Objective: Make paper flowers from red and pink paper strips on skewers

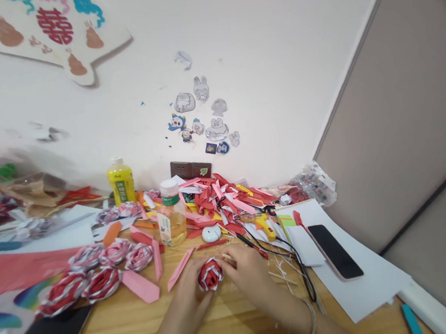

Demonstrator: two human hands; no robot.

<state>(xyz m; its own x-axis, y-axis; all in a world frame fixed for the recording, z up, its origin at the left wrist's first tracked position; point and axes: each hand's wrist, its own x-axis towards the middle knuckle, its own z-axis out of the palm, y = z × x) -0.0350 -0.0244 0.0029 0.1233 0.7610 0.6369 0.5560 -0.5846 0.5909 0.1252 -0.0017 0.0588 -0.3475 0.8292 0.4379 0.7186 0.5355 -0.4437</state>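
Note:
A small red and white folded paper rose [210, 275] is held low over the wooden table, near the middle. My left hand [192, 288] wraps round its left side, with the fingers partly hidden behind it. At the rose's right edge, my right hand [241, 268] pinches a thin wooden stick [228, 260], its fingertips close to the petals. A pink folded strip [180, 269] lies just left of my left hand. Several finished paper roses [103, 283], red, pink and white, sit in a cluster further left.
Behind the hands stand a clear bottle [171, 215] and a yellow drink bottle [120, 181]. A pile of paper strips [221, 200] lies by the wall. On the right are a yellow glue gun [265, 227], its black cable and a phone [336, 252] on white paper.

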